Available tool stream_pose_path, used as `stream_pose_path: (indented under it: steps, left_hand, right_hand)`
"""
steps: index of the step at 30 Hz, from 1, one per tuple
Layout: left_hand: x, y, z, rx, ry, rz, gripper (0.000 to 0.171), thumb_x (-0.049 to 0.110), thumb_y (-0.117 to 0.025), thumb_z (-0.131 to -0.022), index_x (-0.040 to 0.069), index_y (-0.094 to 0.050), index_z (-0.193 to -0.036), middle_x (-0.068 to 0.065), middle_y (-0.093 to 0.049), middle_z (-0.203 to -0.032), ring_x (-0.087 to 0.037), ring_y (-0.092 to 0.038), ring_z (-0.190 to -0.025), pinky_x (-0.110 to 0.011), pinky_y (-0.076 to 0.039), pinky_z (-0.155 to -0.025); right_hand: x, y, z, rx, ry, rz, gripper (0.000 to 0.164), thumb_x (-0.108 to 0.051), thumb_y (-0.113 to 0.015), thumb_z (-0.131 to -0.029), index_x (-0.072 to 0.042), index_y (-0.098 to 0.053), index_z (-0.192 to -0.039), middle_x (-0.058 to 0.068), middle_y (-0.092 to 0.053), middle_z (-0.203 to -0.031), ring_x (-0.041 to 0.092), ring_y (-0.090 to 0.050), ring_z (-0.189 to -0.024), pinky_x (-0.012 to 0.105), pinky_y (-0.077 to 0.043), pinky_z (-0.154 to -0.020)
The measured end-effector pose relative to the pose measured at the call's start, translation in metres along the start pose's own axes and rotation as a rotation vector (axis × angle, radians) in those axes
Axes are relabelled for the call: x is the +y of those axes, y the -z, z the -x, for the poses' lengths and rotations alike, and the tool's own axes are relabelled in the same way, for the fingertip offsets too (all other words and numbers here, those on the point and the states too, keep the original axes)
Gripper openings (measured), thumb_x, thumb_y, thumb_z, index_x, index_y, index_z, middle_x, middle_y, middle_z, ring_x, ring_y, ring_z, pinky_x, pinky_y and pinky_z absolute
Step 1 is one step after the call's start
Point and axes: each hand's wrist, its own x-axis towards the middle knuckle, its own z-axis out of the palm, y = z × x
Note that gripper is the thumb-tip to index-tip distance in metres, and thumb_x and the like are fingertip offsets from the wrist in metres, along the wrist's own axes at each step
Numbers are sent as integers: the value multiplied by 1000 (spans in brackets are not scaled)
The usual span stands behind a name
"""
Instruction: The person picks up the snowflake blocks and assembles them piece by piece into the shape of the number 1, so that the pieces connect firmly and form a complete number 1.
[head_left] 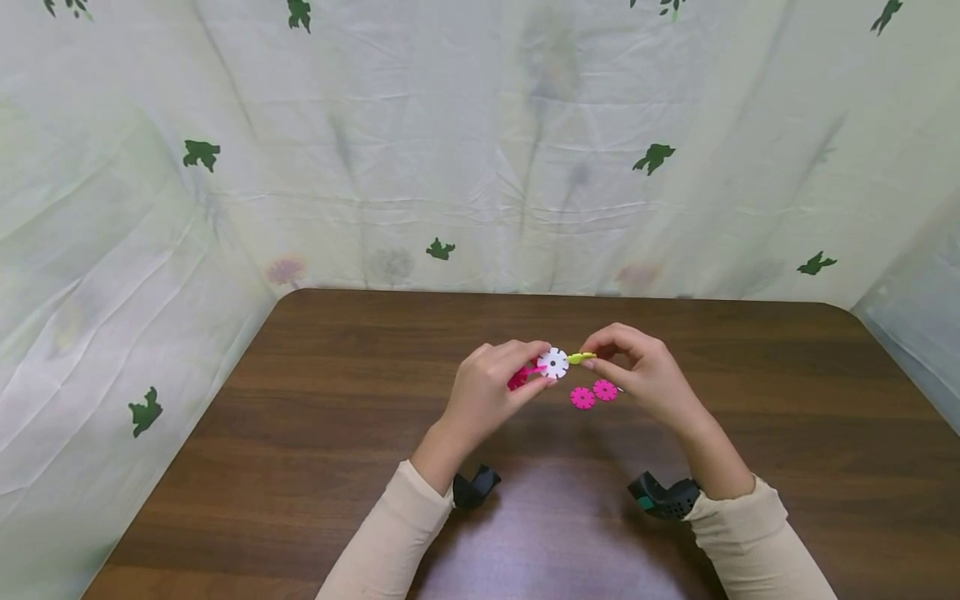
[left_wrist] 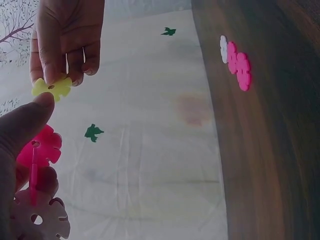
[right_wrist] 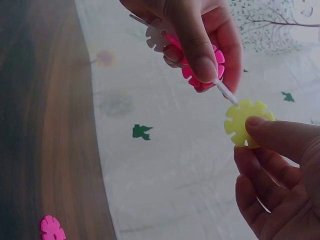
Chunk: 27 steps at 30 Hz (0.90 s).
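Observation:
Over the table, my left hand point(head_left: 498, 379) pinches a joined chain of flat, notched plastic discs: a white disc point(head_left: 555, 363) and a pink disc point(right_wrist: 189, 76) show, with another whitish disc point(right_wrist: 157, 36) farther back. Thumb and fingers partly cover the chain. My right hand point(head_left: 641, 367) pinches a yellow notched disc point(right_wrist: 242, 119) between thumb and fingers. Its rim meets the edge of a white disc of the chain, seen edge-on in the right wrist view; how deeply the slots engage I cannot tell.
Below the hands, two pink notched discs point(head_left: 582, 398) and a white disc point(left_wrist: 223, 49) lie close together on the brown wooden table point(head_left: 360, 433). A pale cloth point(head_left: 450, 125) with green leaf shapes hangs behind the table's far edge. Dark wrist straps point(head_left: 663, 497) sit on both wrists.

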Motion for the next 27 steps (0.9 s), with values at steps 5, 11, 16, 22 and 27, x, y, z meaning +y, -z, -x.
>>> stream_pose_path:
  steps: [5,11,16,22,27]
  left_hand:
    - [1,0,-1,-7,-15,19,36,23,-78,-70,7,-66,-100,1,-65,-86,-7,-57,-73,-21,-39,-59]
    - [3,1,-2,-22,-21,67,37,21,-77,-71,5,-66,-102,-1,-65,-89,-9,-58,-78,-21,-43,-66]
    - [2,1,-2,-33,-22,79,36,22,-76,-72,4,-66,-102,-2,-65,-91,-10,-59,-80,-21,-44,-68]
    - [1,2,-2,-41,-17,67,38,23,-77,-71,5,-66,-103,-1,-65,-89,-9,-57,-75,-22,-43,-66]
    - [-1,3,-1,-51,-3,64,40,23,-78,-70,6,-66,-104,0,-66,-90,-8,-57,-76,-23,-43,-69]
  right_hand:
    - [8,-1,1,14,65,-6,25,16,-66,-70,-2,-64,-88,7,-60,-85,15,-54,-74,20,-45,-67]
    - [6,-2,0,25,162,44,26,17,-68,-67,-3,-66,-84,4,-63,-83,12,-57,-75,21,-47,-65]
    - [5,-4,-1,37,193,54,28,18,-68,-65,-3,-67,-84,5,-65,-82,11,-58,-74,22,-48,-64]
    - [6,-4,0,29,170,52,26,16,-68,-67,-3,-67,-84,5,-64,-82,12,-58,-72,21,-47,-62]
    - [5,-5,0,20,116,35,25,16,-68,-67,-1,-67,-85,6,-64,-82,12,-57,-70,19,-46,-58]
